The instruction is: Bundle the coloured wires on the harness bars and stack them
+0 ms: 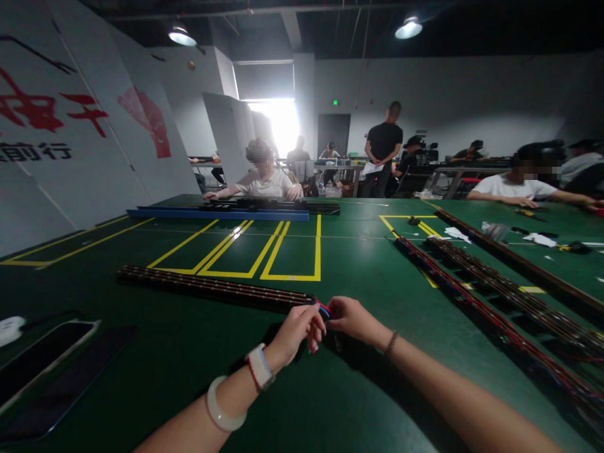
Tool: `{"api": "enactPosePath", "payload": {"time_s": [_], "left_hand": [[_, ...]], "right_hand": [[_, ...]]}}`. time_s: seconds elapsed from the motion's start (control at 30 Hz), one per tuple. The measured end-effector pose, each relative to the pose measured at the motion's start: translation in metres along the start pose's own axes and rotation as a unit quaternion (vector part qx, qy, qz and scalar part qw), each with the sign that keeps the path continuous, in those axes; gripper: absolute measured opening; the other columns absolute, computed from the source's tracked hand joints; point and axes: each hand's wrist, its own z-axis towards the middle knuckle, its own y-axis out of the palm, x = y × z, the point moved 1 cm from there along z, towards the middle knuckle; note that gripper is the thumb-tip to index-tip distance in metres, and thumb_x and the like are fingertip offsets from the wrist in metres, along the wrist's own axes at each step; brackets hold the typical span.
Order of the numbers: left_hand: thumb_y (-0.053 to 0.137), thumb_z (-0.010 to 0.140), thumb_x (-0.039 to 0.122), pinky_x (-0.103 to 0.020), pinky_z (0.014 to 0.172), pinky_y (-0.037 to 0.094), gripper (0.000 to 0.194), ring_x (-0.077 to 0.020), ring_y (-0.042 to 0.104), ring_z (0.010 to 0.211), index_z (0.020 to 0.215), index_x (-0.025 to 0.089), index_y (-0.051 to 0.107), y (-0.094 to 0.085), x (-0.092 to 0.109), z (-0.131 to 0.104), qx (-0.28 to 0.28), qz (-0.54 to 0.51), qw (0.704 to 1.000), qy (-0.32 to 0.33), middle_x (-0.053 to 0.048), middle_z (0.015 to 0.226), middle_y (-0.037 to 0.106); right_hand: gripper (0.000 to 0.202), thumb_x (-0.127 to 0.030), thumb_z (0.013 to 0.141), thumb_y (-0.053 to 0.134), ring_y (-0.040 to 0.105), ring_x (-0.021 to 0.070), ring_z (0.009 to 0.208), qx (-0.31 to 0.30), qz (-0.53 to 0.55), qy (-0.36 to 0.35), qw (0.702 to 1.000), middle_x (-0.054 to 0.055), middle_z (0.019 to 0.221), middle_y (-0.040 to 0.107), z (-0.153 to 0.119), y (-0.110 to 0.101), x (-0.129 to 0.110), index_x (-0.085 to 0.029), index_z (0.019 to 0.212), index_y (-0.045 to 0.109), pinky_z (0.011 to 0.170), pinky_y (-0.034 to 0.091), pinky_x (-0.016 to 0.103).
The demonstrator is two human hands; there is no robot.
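A long dark bar with copper-coloured strips (212, 288) lies across the green table, its right end close to my hands. Red and blue wires (324, 310) come out at that end. My left hand (299, 328) is closed at the wires, its thumb and index finger pinched by the bar's end and its other fingers curled loosely downward. From the right, my right hand (352, 319) pinches the same wires. Its fingertips are partly hidden, and the exact grip of both hands is hard to see.
Further dark bars with red wires (472, 302) lie to the right. Yellow tape (292, 277) marks rectangles on the table (179, 365). Two flat dark phone-like devices (70, 384) are at the left. Across the table a person (264, 179) sits behind a blue rail (221, 214).
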Motion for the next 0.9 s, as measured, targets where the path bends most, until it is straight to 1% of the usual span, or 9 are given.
{"api": "enactPosePath", "payload": {"time_s": [0.07,0.13,0.2,0.33,0.53,0.6,0.7,0.8,0.9], "left_hand": [[0.047,0.083,0.053,-0.021,0.044,0.041,0.045,-0.0105,0.054,0.044,0.072,0.010,0.056,0.001,-0.003,0.000,-0.043,-0.012,0.999,-0.030,-0.003,0.056,0.057],[0.046,0.083,0.055,-0.024,0.049,0.046,0.046,-0.0152,0.061,0.051,0.080,0.010,0.056,0.002,-0.007,0.002,-0.070,-0.023,0.995,-0.064,-0.007,0.061,0.061],[0.046,0.084,0.055,-0.028,0.055,0.050,0.046,-0.0184,0.065,0.057,0.085,0.010,0.054,0.003,-0.010,0.003,-0.072,-0.033,0.993,-0.086,-0.009,0.066,0.064],[0.047,0.085,0.053,-0.035,0.065,0.052,0.044,-0.0190,0.065,0.062,0.088,0.010,0.055,0.005,-0.014,0.003,-0.063,-0.045,0.993,-0.088,-0.011,0.071,0.066],[0.049,0.086,0.033,-0.033,0.078,0.049,0.022,-0.0165,0.064,0.078,0.084,0.013,0.057,0.010,-0.015,0.005,-0.077,-0.198,0.972,-0.104,-0.008,0.081,0.067],[0.047,0.086,0.028,-0.030,0.077,0.048,0.018,-0.0145,0.063,0.076,0.079,0.014,0.056,0.011,-0.015,0.007,-0.064,-0.258,0.956,-0.123,-0.005,0.077,0.066],[0.045,0.089,0.029,-0.024,0.066,0.047,0.020,-0.0111,0.060,0.064,0.078,0.015,0.054,0.012,-0.016,0.008,-0.031,-0.305,0.940,-0.147,-0.001,0.070,0.063],[0.050,0.089,0.027,-0.020,0.058,0.043,0.016,-0.0093,0.058,0.061,0.082,0.015,0.054,0.013,-0.015,0.007,-0.007,-0.299,0.942,-0.149,-0.001,0.072,0.063],[0.054,0.088,0.025,-0.019,0.059,0.044,0.012,-0.0089,0.058,0.064,0.083,0.014,0.055,0.014,-0.014,0.005,0.007,-0.288,0.946,-0.149,-0.001,0.075,0.063]], "right_hand": [[0.013,-0.016,0.069,0.062,0.053,0.0123,0.069,0.017,0.034,0.004,0.999,0.000,0.077,0.061,0.001,0.001,0.000,-0.015,0.082,0.059,0.060,0.036,0.021],[0.009,-0.013,0.071,0.059,0.054,0.0126,0.071,0.050,0.000,-0.013,0.999,0.002,0.079,0.062,-0.002,0.000,-0.005,-0.015,0.080,0.060,0.060,0.035,0.021],[0.004,-0.015,0.075,0.057,0.054,0.0135,0.073,0.081,-0.086,-0.034,0.992,0.004,0.081,0.062,-0.007,-0.002,-0.014,-0.016,0.077,0.060,0.062,0.035,0.023],[0.016,-0.022,0.087,0.050,0.055,0.0172,0.078,0.098,-0.248,-0.070,0.961,0.006,0.084,0.062,-0.019,-0.004,-0.032,-0.017,0.080,0.062,0.070,0.034,0.029],[0.013,-0.016,0.085,0.053,0.052,0.0229,0.084,0.086,-0.377,-0.131,0.913,0.012,0.091,0.061,-0.024,0.010,-0.043,-0.013,0.090,0.065,0.074,0.036,0.036],[0.017,-0.012,0.085,0.050,0.052,0.0232,0.083,0.088,-0.406,-0.144,0.898,0.014,0.093,0.061,-0.025,0.016,-0.044,-0.012,0.094,0.065,0.073,0.036,0.036],[0.023,-0.007,0.083,0.048,0.051,0.0234,0.081,0.089,-0.435,-0.151,0.883,0.016,0.093,0.061,-0.028,0.021,-0.046,-0.008,0.099,0.064,0.070,0.037,0.036],[0.026,-0.007,0.083,0.047,0.051,0.0245,0.080,0.091,-0.439,-0.149,0.881,0.016,0.091,0.060,-0.031,0.024,-0.050,-0.006,0.103,0.063,0.069,0.038,0.037],[0.026,-0.010,0.084,0.048,0.051,0.0249,0.080,0.089,-0.428,-0.143,0.888,0.016,0.089,0.060,-0.034,0.024,-0.055,-0.007,0.104,0.063,0.067,0.037,0.037]]}}
